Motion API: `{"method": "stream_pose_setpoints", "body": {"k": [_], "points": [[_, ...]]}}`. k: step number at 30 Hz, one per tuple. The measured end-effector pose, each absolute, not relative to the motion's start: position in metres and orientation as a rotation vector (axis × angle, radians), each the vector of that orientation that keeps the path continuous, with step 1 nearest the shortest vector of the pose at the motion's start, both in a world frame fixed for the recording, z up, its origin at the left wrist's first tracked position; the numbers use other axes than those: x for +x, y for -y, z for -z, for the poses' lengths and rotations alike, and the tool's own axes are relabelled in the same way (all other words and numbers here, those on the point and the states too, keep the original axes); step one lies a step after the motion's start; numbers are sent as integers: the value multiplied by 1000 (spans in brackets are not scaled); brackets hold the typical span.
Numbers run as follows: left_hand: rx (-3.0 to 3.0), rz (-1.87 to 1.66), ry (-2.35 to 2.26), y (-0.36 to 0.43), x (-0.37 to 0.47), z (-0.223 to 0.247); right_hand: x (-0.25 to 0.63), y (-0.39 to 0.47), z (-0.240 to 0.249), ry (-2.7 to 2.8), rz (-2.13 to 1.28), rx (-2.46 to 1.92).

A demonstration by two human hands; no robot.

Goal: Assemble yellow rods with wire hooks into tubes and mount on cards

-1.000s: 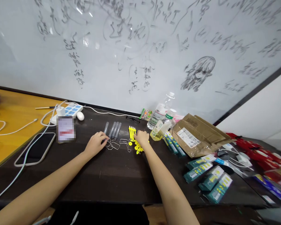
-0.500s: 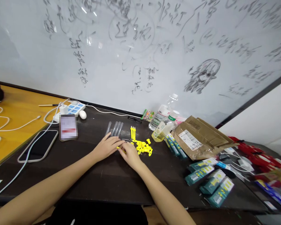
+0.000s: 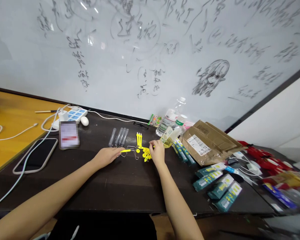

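My left hand [image 3: 107, 157] is closed on a thin yellow stick [image 3: 125, 151], which points right over some bent metal wire pieces [image 3: 132, 148]. My right hand [image 3: 157, 152] is at the right side of a pile of small yellow parts [image 3: 146, 154], its fingers curled down; whatever they may hold is hidden. Behind the pile, several yellow sticks with pale tips [image 3: 139, 139] lie side by side. Clear tubes [image 3: 118, 136] lie in a row beyond my left hand.
At the left are a phone [image 3: 37, 156], a power strip [image 3: 76, 115] and a white cable. Bottles [image 3: 166, 121], a cardboard package [image 3: 207, 141] and green boxes [image 3: 207, 180] stand or lie at the right. A whiteboard [image 3: 102, 66] rises behind the table.
My hands were together over the yellow stick and have parted. The right hand has moved right to the yellow pile, while the left keeps the stick. The view has shifted slightly.
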State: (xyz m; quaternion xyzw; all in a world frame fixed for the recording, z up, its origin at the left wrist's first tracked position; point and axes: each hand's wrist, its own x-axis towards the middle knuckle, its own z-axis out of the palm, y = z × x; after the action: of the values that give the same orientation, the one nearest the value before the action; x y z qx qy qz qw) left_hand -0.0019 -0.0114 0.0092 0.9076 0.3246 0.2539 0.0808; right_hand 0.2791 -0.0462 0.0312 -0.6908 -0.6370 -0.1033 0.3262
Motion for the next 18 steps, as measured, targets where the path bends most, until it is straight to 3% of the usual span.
{"method": "stream_pose_setpoints", "body": {"k": [12,18], "points": [[2806,-1082,-1034,12,-6,-19,280,54,-29,1979,277,-1918],[2458,-1239,-1094,15,-6,-17,283,55,-27,2054,211,-1961]]}}
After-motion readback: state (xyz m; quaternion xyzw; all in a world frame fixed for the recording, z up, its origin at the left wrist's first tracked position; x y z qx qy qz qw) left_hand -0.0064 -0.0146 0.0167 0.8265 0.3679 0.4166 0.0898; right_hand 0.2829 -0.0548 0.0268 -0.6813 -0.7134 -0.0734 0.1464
